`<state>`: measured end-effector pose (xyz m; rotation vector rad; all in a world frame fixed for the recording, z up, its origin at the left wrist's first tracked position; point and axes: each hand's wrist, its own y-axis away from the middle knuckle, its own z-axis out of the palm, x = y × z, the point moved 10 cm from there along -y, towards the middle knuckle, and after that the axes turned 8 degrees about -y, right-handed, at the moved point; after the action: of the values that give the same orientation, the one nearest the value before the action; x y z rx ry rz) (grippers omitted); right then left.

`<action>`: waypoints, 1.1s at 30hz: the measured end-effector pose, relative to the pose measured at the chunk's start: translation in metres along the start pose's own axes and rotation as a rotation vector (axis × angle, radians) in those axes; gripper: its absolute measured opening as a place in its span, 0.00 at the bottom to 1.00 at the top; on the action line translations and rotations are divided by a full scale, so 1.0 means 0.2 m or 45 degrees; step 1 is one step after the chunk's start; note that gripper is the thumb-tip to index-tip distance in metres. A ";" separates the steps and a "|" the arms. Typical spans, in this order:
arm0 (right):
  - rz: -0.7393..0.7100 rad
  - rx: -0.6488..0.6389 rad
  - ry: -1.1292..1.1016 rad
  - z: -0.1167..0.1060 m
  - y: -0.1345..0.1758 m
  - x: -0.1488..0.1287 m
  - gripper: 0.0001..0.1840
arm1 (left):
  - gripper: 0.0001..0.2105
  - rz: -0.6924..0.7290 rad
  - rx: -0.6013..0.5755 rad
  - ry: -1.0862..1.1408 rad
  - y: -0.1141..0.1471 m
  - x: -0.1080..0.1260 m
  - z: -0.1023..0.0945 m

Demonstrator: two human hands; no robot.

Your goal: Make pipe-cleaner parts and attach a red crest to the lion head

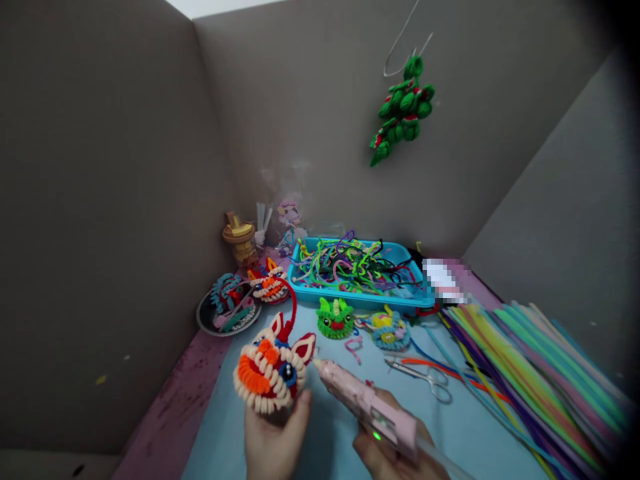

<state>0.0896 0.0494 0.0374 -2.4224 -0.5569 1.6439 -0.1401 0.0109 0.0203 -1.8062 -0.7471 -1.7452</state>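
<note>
Fuzzy chenille stems, coiled and bent into plump ridges, make up the lion-like head (267,373) at the near middle of the scene, held above the blue sheet (225,427) that covers much of the surface (173,417). Its wide muzzle is bright orange, edged with thick, cream, rope-like loops; a round, glossy dark eye sits in a blue ring, pointed ears show cream rims with deep red inside, and a red stem arches up from the crown.

The left hand (273,440) supports the head from below, fingers pinching its underside, the thumb up along the right. The right hand (377,460) has its fingers wrapped round a smooth pink glue gun (367,403) with a lit green light; whether the trigger is pressed I cannot tell. The pale nozzle points at the head's right ear, just beside it.

Farther off sit a soft green dragon-like face (335,320) and a rounded, pale-blue chenille piece (391,331). Behind them a glossy blue plastic tray (350,293) carries tangled, multicoloured offcuts. Shiny metal scissors (423,377) lie to the right, near a thick sheaf of long, straight chenille stems (540,373). At left stands a round metal bowl (201,319) of small parts.
</note>
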 end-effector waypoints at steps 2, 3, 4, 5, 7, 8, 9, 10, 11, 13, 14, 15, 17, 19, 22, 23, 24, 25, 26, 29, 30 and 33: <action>-0.022 -0.063 -0.034 0.02 -0.01 -0.01 0.24 | 0.22 -0.004 -0.002 0.002 0.00 -0.01 0.00; -0.031 -0.083 -0.049 0.03 -0.01 -0.02 0.24 | 0.22 -0.004 -0.004 0.000 0.00 -0.01 0.00; -0.035 -0.090 -0.057 0.03 -0.02 -0.02 0.24 | 0.22 -0.002 -0.005 -0.002 0.00 -0.01 0.00; -0.035 -0.084 -0.059 0.03 -0.02 -0.03 0.23 | 0.22 0.001 -0.003 -0.005 -0.01 0.00 0.00; -0.030 -0.054 -0.053 0.02 -0.03 -0.03 0.23 | 0.22 -0.001 0.005 -0.013 -0.01 0.00 0.00; -0.029 -0.039 -0.049 0.01 -0.03 -0.02 0.23 | 0.22 -0.004 0.010 -0.016 0.00 0.00 0.00; -0.032 -0.029 -0.049 0.01 -0.03 -0.02 0.22 | 0.22 -0.006 0.016 -0.018 0.00 0.00 0.00; -0.037 -0.026 -0.053 0.01 -0.02 -0.02 0.23 | 0.22 -0.004 0.028 -0.016 0.00 0.00 -0.01; -0.043 -0.027 -0.059 0.02 -0.02 -0.02 0.23 | 0.22 0.001 0.040 -0.012 0.00 0.00 -0.01; -0.051 -0.032 -0.065 0.02 -0.02 -0.03 0.24 | 0.22 -0.001 0.048 -0.001 0.00 0.00 -0.01; -0.051 -0.034 -0.066 0.02 -0.02 -0.03 0.25 | 0.22 -0.015 0.043 0.003 0.00 0.00 -0.01; -0.049 -0.035 -0.066 0.02 -0.02 -0.03 0.25 | 0.22 -0.036 0.033 0.007 0.00 -0.01 -0.01; -0.046 -0.043 -0.074 0.02 -0.03 -0.03 0.24 | 0.22 -0.079 0.010 0.013 0.00 -0.03 0.00; -0.053 -0.055 -0.096 0.03 -0.03 -0.03 0.23 | 0.22 -0.092 0.005 0.018 0.00 -0.04 0.00; -0.057 -0.044 -0.100 0.02 -0.02 -0.03 0.24 | 0.22 -0.073 -0.002 0.011 0.00 -0.02 0.00; -0.051 -0.032 -0.090 0.02 -0.02 -0.03 0.24 | 0.22 -0.061 -0.005 0.005 0.00 -0.01 0.00; -0.039 -0.021 -0.078 0.01 -0.01 -0.02 0.24 | 0.21 -0.043 0.002 0.002 0.00 0.00 0.00; -0.025 -0.010 -0.068 0.01 -0.01 -0.01 0.23 | 0.21 -0.019 0.017 0.001 0.00 0.01 0.00; -0.010 -0.002 -0.061 0.00 -0.01 -0.01 0.23 | 0.21 0.005 0.031 0.003 0.00 0.03 0.00; 0.021 -0.017 -0.066 0.01 -0.02 0.00 0.23 | 0.22 0.039 0.069 0.011 0.01 0.04 -0.01; 0.021 -0.039 -0.077 0.02 -0.02 -0.01 0.23 | 0.22 0.031 0.063 0.010 0.01 0.04 -0.01; 0.009 -0.102 -0.109 0.05 -0.02 -0.01 0.23 | 0.22 0.008 0.049 0.004 0.00 0.02 -0.01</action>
<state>0.0789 0.0517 0.0373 -2.4210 -0.6399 1.7674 -0.1419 0.0090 0.0236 -1.7781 -0.7677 -1.7173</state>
